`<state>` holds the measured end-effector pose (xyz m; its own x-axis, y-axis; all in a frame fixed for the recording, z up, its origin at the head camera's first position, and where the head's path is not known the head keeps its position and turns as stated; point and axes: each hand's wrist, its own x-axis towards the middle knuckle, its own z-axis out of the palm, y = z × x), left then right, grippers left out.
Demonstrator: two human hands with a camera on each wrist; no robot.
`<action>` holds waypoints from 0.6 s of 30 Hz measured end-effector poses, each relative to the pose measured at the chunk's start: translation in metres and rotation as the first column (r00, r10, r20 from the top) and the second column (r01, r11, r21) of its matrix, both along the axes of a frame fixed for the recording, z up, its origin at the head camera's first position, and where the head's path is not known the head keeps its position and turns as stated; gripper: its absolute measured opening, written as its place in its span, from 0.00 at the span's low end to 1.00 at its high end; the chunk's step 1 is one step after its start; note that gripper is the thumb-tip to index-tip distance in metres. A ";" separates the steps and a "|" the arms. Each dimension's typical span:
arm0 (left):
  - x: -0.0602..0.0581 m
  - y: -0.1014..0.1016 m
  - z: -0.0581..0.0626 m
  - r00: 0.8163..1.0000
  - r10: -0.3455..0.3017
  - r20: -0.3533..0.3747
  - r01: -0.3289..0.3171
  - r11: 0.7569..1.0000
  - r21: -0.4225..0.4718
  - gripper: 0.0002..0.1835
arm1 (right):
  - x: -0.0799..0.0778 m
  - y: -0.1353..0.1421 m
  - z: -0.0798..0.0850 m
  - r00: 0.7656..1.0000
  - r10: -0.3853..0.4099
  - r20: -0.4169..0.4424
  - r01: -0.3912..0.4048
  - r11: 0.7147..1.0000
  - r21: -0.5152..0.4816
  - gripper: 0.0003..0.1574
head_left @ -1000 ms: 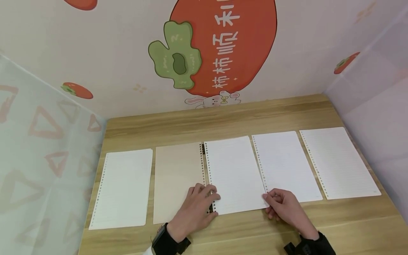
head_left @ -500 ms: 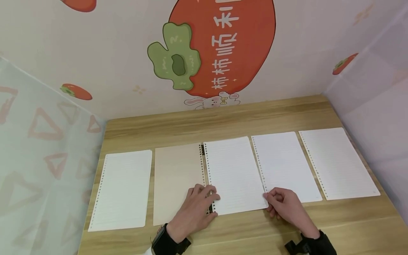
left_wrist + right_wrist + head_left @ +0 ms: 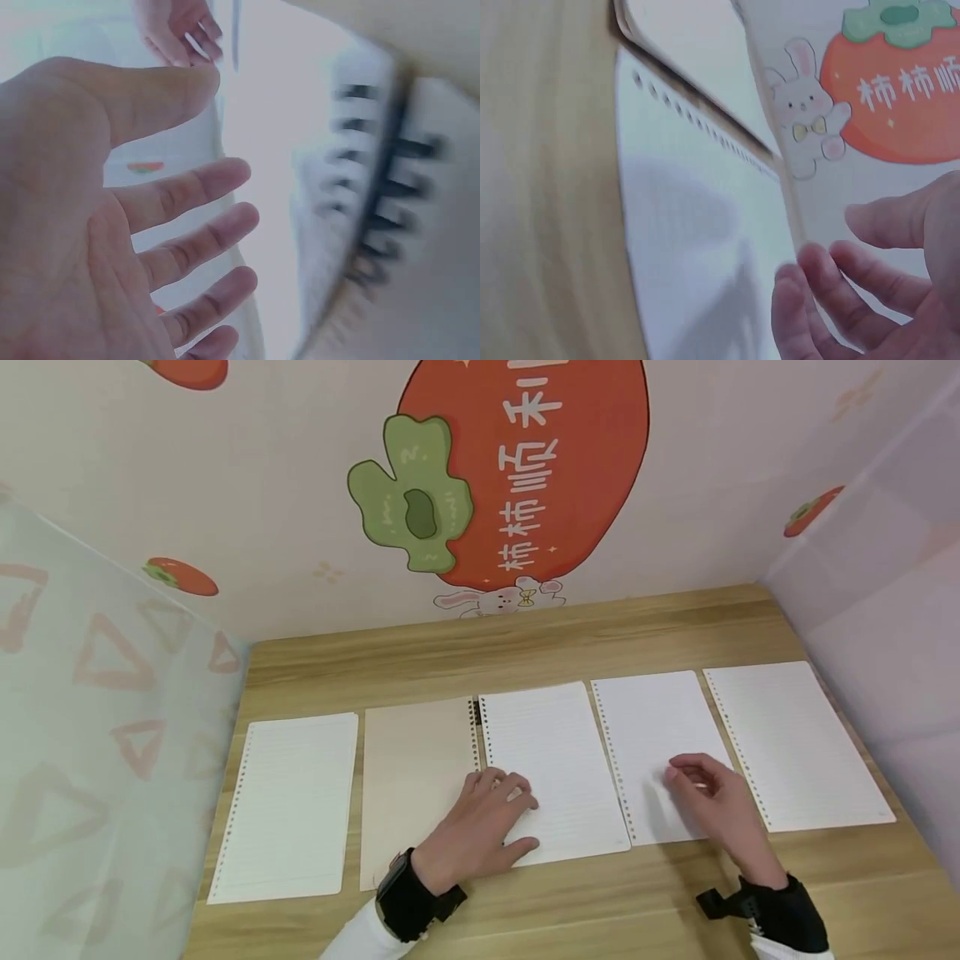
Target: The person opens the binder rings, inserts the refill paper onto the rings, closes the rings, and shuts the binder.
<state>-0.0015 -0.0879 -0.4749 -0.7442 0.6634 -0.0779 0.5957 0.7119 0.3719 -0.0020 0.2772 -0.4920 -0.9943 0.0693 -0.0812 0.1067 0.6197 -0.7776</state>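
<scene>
Writing: wall [image 3: 285, 468] at 12 o'clock has a big printed persimmon [image 3: 592, 460], pale Chinese chars running sideways, 柿柿顺 legible, 4th char cut by top edge of head view. Printed rabbit [image 3: 498, 602] at its 6. Tiny marks at bottom R corners of some pgs, too small to read.

Notebook [image 3: 551, 760] spread flat mid table [image 3: 510, 652]: beige cover [image 3: 416, 768] on its 9 o'clock side, white ruled pgs on its 3 side, black binder strip [image 3: 477, 712] btw. Loose sheet [image 3: 285, 810] at 9, near cover; 2nd sheet [image 3: 645, 718] at 3, just beside pgs; 3rd sheet [image 3: 795, 743] further out at 3.

L hand [image 3: 480, 839], black watch [image 3: 401, 889] on wrist, over notebook's 6 o'clock end, across binder strip; fingers spread, thumb well apart. Contact w/ paper: can't tell. Fingertips point to about 1, toward ruled pgs.

R hand [image 3: 712, 806] above 2nd sheet, at 4 from notebook, shadow cast on paper; fingers loosely bent, close together, thumb apart from them in R wrist view; fingertips toward 11, ruled pgs beyond at 9
</scene>
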 end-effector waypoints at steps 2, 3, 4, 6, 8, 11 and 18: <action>-0.008 0.012 0.004 1.000 -0.029 0.002 0.029 1.000 -0.001 0.22 | -0.005 0.009 0.002 0.998 -0.036 -0.045 0.037 0.999 0.020 0.17; -0.012 0.018 0.006 0.999 -0.045 0.005 0.045 0.999 0.002 0.22 | -0.006 0.013 0.002 0.997 -0.052 -0.052 0.053 0.998 0.016 0.18; -0.015 0.024 0.007 0.998 -0.063 0.006 0.063 0.998 0.005 0.23 | -0.008 0.017 0.003 0.996 -0.067 -0.059 0.068 0.998 0.015 0.19; -0.021 0.035 0.009 0.995 -0.099 0.015 0.098 0.995 0.016 0.24 | -0.012 0.025 0.004 0.994 -0.096 -0.058 0.097 0.995 0.012 0.21; -0.028 0.045 0.011 0.991 -0.132 0.018 0.132 0.991 0.019 0.24 | -0.015 0.032 0.005 0.991 -0.128 -0.048 0.129 0.992 0.009 0.25; -0.036 0.061 0.014 0.984 -0.178 0.024 0.177 0.984 0.014 0.25 | -0.017 0.040 0.006 0.986 -0.167 -0.027 0.167 0.986 0.010 0.28; -0.051 0.095 0.010 0.973 -0.230 0.014 0.230 0.973 -0.016 0.26 | -0.021 0.049 0.004 0.977 -0.213 0.002 0.213 0.977 0.029 0.29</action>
